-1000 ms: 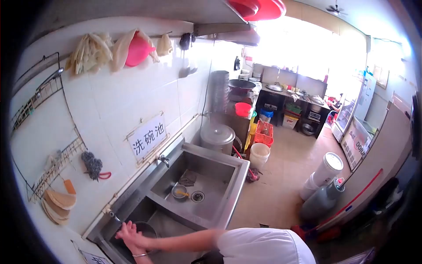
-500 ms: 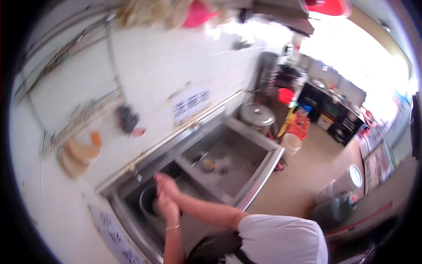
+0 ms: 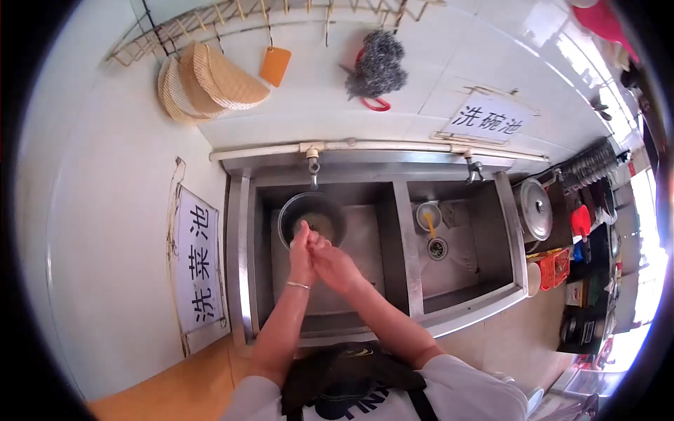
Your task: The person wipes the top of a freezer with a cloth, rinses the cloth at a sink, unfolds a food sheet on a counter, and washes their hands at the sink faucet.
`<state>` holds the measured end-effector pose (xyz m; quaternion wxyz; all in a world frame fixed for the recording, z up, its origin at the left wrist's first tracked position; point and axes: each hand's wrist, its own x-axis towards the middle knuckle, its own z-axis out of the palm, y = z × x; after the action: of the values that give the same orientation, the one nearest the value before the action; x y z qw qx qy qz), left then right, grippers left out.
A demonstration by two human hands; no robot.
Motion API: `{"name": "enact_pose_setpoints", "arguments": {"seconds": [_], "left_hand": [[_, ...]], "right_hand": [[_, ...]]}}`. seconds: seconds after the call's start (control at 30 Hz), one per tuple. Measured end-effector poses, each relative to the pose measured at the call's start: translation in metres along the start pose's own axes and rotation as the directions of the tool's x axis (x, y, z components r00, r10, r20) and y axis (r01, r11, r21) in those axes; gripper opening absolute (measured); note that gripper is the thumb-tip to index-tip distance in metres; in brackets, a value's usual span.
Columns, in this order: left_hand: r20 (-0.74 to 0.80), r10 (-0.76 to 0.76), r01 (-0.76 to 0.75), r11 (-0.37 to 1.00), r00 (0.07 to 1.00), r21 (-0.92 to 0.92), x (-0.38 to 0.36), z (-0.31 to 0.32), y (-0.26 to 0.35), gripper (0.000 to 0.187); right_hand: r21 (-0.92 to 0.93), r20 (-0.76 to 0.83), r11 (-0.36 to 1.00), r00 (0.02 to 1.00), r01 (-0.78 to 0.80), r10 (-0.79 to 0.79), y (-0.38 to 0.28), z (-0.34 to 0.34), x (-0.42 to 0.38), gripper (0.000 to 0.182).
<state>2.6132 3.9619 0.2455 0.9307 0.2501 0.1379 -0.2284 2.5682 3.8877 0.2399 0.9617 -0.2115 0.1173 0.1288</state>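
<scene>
My left hand [image 3: 301,254], with a thin bracelet at the wrist, and my right hand [image 3: 335,268] are clasped together above the left sink basin [image 3: 361,256]. Fingers of both hands are closed round each other, and no object shows between them. Just beyond the fingertips, a dark round basin [image 3: 335,214] stands in the sink with what looks like water in it. Over its far side is a metal tap [image 3: 314,172]; no stream is visible from it.
The right sink basin [image 3: 449,281] holds a small bowl [image 3: 425,209] with a yellow-handled utensil. A second tap [image 3: 474,168] hangs above it. Beyond stands a lidded metal pot [image 3: 537,210]. On the wall hang a steel-wool scrubber [image 3: 379,67] and woven pads [image 3: 228,77].
My view has swung left and down, so the sink now lies squarely ahead. Both hands stay together over the left basin, with their clasp slightly shifted.
</scene>
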Motion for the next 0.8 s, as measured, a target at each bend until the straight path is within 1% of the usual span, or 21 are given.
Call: {"name": "enact_pose_setpoints", "arguments": {"seconds": [0.03, 0.07, 0.1, 0.13, 0.17, 0.2, 0.23, 0.27, 0.3, 0.33, 0.37, 0.43, 0.47, 0.5, 0.57, 0.6, 0.63, 0.7, 0.73, 0.77, 0.8], "left_hand": [[-0.083, 0.004, -0.001, 0.999, 0.997, 0.035, 0.008, -0.010, 0.002, 0.034], [-0.215, 0.019, -0.017, 1.000, 0.977, 0.012, 0.016, -0.010, 0.002, 0.035], [-0.226, 0.022, -0.020, 1.000, 0.974, 0.012, 0.025, -0.012, 0.004, 0.035], [-0.305, 0.150, -0.079, 0.969, 0.940, 0.235, 0.034, -0.014, 0.006, 0.033], [-0.348, 0.277, -0.101, 0.888, 0.896, 0.448, 0.042, -0.016, 0.006, 0.030], [-0.317, 0.299, -0.091, 0.840, 0.900, 0.535, 0.049, -0.022, 0.008, 0.027], [-0.275, 0.301, -0.075, 0.786, 0.913, 0.614, 0.057, -0.031, 0.010, 0.024], [-0.235, 0.265, -0.096, 0.828, 0.935, 0.552, 0.063, -0.033, 0.007, 0.016], [-0.240, 0.177, -0.054, 0.895, 0.955, 0.444, 0.064, -0.034, 0.003, 0.010], [-0.243, 0.104, -0.010, 0.933, 0.964, 0.359, 0.066, -0.039, -0.006, 0.011], [-0.243, 0.041, 0.028, 0.961, 0.969, 0.274, 0.066, -0.042, -0.014, 0.013], [-0.296, -0.087, 0.145, 0.973, 0.951, 0.181, 0.060, -0.049, -0.038, 0.017], [-0.219, -0.162, 0.196, 0.970, 0.962, 0.142, 0.059, -0.057, -0.050, 0.021], [-0.222, -0.174, 0.209, 0.967, 0.959, 0.148, 0.057, -0.067, -0.059, 0.021], [-0.199, -0.300, 0.326, 0.938, 0.933, 0.117, 0.049, -0.060, -0.076, 0.025], [-0.195, -0.270, 0.310, 0.926, 0.943, 0.217, 0.046, -0.057, -0.081, 0.030], [-0.218, -0.246, 0.293, 0.931, 0.945, 0.219, 0.044, -0.054, -0.085, 0.030], [-0.212, -0.283, 0.320, 0.933, 0.935, 0.167, 0.044, -0.053, -0.090, 0.035], [-0.177, -0.285, 0.311, 0.939, 0.942, 0.144, 0.041, -0.054, -0.091, 0.039], [-0.195, -0.257, 0.288, 0.946, 0.947, 0.150, 0.040, -0.057, -0.093, 0.039], [-0.243, -0.267, 0.301, 0.946, 0.933, 0.118, 0.038, -0.062, -0.094, 0.039]], "right_hand": [[0.011, -0.009, 1.000, 1.000, -0.017, 0.017, -0.002, 0.002, 0.002, 0.038], [-0.243, -0.054, 0.969, 0.998, -0.042, 0.030, -0.011, 0.011, 0.005, 0.033], [-0.484, -0.094, 0.872, 0.995, -0.072, 0.030, -0.019, 0.016, 0.010, 0.030], [-0.481, -0.096, 0.873, 0.995, -0.081, 0.039, -0.027, 0.015, 0.018, 0.030], [-0.604, -0.024, 0.795, 0.998, -0.057, 0.053, -0.036, 0.012, 0.023, 0.032], [-0.713, 0.031, 0.700, 0.997, -0.023, 0.064, -0.045, 0.005, 0.025, 0.033], [-0.713, -0.007, 0.700, 0.999, -0.030, 0.037, -0.049, -0.013, 0.029, 0.033], [-0.694, -0.125, 0.714, 0.992, -0.096, 0.012, -0.051, -0.035, 0.036, 0.035], [-0.662, -0.240, 0.732, 0.971, -0.159, -0.006, -0.051, -0.056, 0.037, 0.036], [-0.555, -0.291, 0.819, 0.956, -0.142, -0.031, -0.056, -0.062, 0.033, 0.035], [-0.545, -0.315, 0.828, 0.948, -0.135, -0.052, -0.061, -0.066, 0.028, 0.035], [-0.548, -0.345, 0.837, 0.914, -0.010, -0.215, -0.063, -0.073, 0.018, 0.034], [-0.559, -0.378, 0.827, 0.870, 0.058, -0.316, -0.062, -0.074, 0.011, 0.030], [-0.551, -0.389, 0.832, 0.864, 0.059, -0.319, -0.065, -0.076, 0.001, 0.030], [-0.700, -0.405, 0.714, 0.814, 0.016, -0.416, -0.086, -0.077, -0.025, 0.026], [-0.701, -0.438, 0.712, 0.773, 0.026, -0.459, -0.093, -0.083, -0.034, 0.023], [-0.700, -0.466, 0.714, 0.738, 0.031, -0.488, -0.097, -0.088, -0.041, 0.020], [-0.598, -0.475, 0.789, 0.729, 0.143, -0.492, -0.097, -0.117, -0.037, 0.021], [-0.587, -0.457, 0.797, 0.754, 0.142, -0.471, -0.100, -0.115, -0.033, 0.021], [-0.574, -0.446, 0.808, 0.775, 0.137, -0.448, -0.099, -0.115, -0.026, 0.021], [-0.634, -0.414, 0.766, 0.790, 0.106, -0.453, -0.095, -0.115, -0.021, 0.022]]}}
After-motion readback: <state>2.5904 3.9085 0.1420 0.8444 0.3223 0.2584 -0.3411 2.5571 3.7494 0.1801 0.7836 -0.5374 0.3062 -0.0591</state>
